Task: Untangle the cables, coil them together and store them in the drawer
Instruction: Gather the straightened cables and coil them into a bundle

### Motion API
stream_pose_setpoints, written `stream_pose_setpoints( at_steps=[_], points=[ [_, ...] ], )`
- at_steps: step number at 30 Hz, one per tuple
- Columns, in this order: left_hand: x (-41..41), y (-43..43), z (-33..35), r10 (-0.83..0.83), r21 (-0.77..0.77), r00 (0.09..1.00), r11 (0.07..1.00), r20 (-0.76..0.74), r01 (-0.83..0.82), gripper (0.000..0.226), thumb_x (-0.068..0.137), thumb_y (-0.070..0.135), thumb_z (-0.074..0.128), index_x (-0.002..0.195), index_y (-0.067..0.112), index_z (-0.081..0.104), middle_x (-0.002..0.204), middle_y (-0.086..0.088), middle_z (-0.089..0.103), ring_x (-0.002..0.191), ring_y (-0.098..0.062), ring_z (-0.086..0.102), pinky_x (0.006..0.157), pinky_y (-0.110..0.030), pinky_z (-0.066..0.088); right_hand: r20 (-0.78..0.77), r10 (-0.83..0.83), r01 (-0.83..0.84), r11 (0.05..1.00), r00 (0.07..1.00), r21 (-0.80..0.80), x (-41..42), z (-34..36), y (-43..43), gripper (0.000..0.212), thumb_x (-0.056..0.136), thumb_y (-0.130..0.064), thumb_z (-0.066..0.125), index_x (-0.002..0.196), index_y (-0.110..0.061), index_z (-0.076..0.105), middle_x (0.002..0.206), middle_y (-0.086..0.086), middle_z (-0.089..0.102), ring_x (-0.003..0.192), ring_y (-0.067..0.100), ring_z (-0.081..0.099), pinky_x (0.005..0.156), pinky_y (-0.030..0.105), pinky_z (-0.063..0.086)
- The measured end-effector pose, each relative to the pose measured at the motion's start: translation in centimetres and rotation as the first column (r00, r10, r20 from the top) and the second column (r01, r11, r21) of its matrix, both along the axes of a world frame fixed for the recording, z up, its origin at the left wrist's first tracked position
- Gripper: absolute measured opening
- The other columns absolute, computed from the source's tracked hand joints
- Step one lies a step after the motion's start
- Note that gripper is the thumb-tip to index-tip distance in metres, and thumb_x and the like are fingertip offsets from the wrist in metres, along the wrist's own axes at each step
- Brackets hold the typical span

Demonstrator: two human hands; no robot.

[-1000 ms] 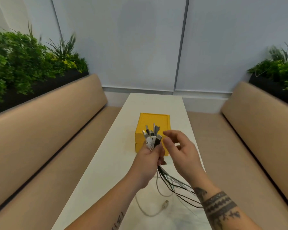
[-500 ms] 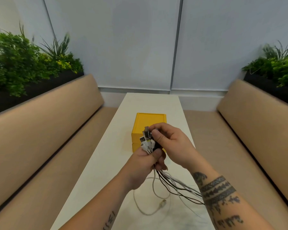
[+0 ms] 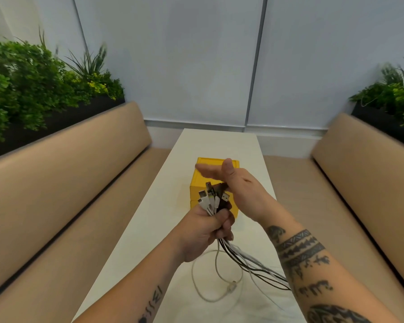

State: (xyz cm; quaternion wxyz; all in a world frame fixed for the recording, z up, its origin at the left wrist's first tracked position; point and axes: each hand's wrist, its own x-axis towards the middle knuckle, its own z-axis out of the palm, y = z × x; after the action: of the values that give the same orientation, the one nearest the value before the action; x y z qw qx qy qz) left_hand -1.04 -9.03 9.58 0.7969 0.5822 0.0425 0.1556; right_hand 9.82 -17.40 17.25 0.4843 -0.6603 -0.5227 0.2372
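Between two tan benches (image 3: 68, 173), a white tabletop (image 3: 149, 229) carries a yellow drawer box (image 3: 197, 193). Just in front of it, the left grip (image 3: 207, 231) is clenched round a bundle of black and white cables (image 3: 211, 201), plugs fanned upward, tails trailing onto the tabletop. The right grip (image 3: 239, 186), flat and released, hovers over the plugs, possibly touching them; blur obscures contact.

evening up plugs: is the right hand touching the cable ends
Cannot tell. Head view: the open right hand overlaps the topmost cable ends, hiding any contact or gap.
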Motion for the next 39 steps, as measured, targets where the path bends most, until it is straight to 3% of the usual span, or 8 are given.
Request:
stream_pose_setpoints(
  at_steps=[6, 10, 14, 20, 23, 27, 36, 39],
  points=[
    [0.2, 0.0, -0.1, -0.014, 0.024, 1.000, 1.000, -0.023, 0.014, 0.007, 0.092, 0.013, 0.053, 0.095, 0.008, 0.049, 0.067, -0.002, 0.048, 0.056, -0.017, 0.031, 0.067, -0.031, 0.047, 0.089, 0.140, -0.136, 0.990, 0.986, -0.045, 1.0, -0.2, -0.1, 0.104, 0.070, -0.094, 0.005, 0.121, -0.031, 0.072, 0.134, -0.023, 0.061, 0.134, -0.011, 0.040, 0.108, 0.018, 0.028],
    [0.6, 0.3, -0.2, 0.007, -0.014, 1.000, 1.000, -0.014, -0.008, 0.009, 0.092, 0.013, 0.054, 0.097, 0.007, 0.049, 0.065, -0.001, 0.049, 0.052, -0.015, 0.035, 0.065, -0.032, 0.048, 0.166, 0.068, -0.088, 0.989, 0.984, 0.118, 1.2, -0.9, -0.6, 0.083, 0.086, -0.084, 0.012, 0.145, -0.037, 0.049, 0.153, -0.024, 0.041, 0.141, -0.008, 0.031, 0.112, 0.013, 0.031],
    [0.7, 0.3, -0.1, 0.047, 0.105, 0.996, 0.994, -0.078, -0.039, 0.009, 0.093, -0.005, 0.047, 0.100, -0.006, 0.053, 0.070, -0.011, 0.044, 0.061, -0.022, 0.034, 0.062, -0.029, 0.049, 0.473, 0.106, -0.123, 0.992, 0.875, 0.007, 0.4, -2.1, -0.5, 0.083, 0.089, -0.080, 0.011, 0.128, -0.031, 0.067, 0.139, -0.017, 0.058, 0.141, 0.001, 0.035, 0.114, 0.025, 0.030],
    [0.6, 0.6, 0.3, 0.114, -0.177, 0.993, 0.977, -0.041, -0.119, 0.020, 0.104, 0.018, 0.044, 0.086, 0.013, 0.051, 0.065, -0.001, 0.039, 0.051, -0.015, 0.028, 0.059, -0.031, 0.044, -0.119, -0.081, 0.100, 0.982, 0.990, 0.162, 1.2, -4.3, -0.2, 0.081, 0.077, -0.091, 0.028, 0.140, -0.044, 0.051, 0.143, -0.022, 0.052, 0.133, 0.000, 0.047, 0.108, 0.036, 0.045],
    [0.5, 1.3, 0.4, 0.217, -0.288, 0.975, 0.933, -0.034, -0.218, 0.032, 0.104, 0.027, 0.041, 0.079, 0.012, 0.056, 0.063, -0.002, 0.032, 0.052, -0.015, 0.033, 0.055, -0.029, 0.044, -0.225, -0.029, 0.024, 0.999, 0.974, -0.025, 0.8, -7.5, 0.1, 0.092, 0.070, -0.091, 0.049, 0.145, -0.038, 0.043, 0.139, -0.009, 0.058, 0.126, 0.013, 0.056, 0.101, 0.039, 0.049],
    [0.2, 3.3, 0.5, 0.334, -0.475, 0.942, 0.824, -0.033, -0.308, 0.029, 0.106, 0.029, 0.037, 0.082, 0.014, 0.046, 0.058, 0.001, 0.037, 0.056, -0.017, 0.045, 0.066, -0.033, 0.051, 0.018, 0.046, -0.040, 0.964, 0.999, -0.264, -1.2, -10.0, -0.5, 0.031, 0.099, -0.055, 0.045, 0.116, -0.033, 0.059, 0.080, -0.002, 0.065, 0.071, 0.010, 0.060, 0.070, 0.037, 0.051],
    [-1.3, 8.3, 3.7, 0.503, -0.625, 0.863, 0.689, 0.049, -0.366, 0.032, 0.106, 0.034, 0.035, 0.077, 0.022, 0.044, 0.056, 0.008, 0.035, 0.041, -0.008, 0.026, 0.043, -0.021, 0.034, 0.328, -0.012, 0.102, 0.961, 0.945, -0.257, 2.7, -9.9, -1.7, 0.034, 0.101, -0.040, 0.051, 0.070, -0.030, 0.045, 0.064, -0.009, 0.046, 0.058, 0.001, 0.045, 0.056, 0.021, 0.033],
    [-2.4, 10.3, 6.1, 0.593, -0.647, 0.803, 0.635, 0.059, -0.422, 0.036, 0.107, 0.034, 0.035, 0.074, 0.022, 0.043, 0.056, 0.009, 0.034, 0.039, -0.006, 0.023, 0.040, -0.018, 0.025, 0.383, -0.087, 0.208, 0.935, 0.919, -0.286, 5.8, -10.4, -3.0, 0.035, 0.102, -0.044, 0.048, 0.069, -0.031, 0.048, 0.063, -0.008, 0.050, 0.059, 0.008, 0.048, 0.057, 0.029, 0.036]
  ],
)
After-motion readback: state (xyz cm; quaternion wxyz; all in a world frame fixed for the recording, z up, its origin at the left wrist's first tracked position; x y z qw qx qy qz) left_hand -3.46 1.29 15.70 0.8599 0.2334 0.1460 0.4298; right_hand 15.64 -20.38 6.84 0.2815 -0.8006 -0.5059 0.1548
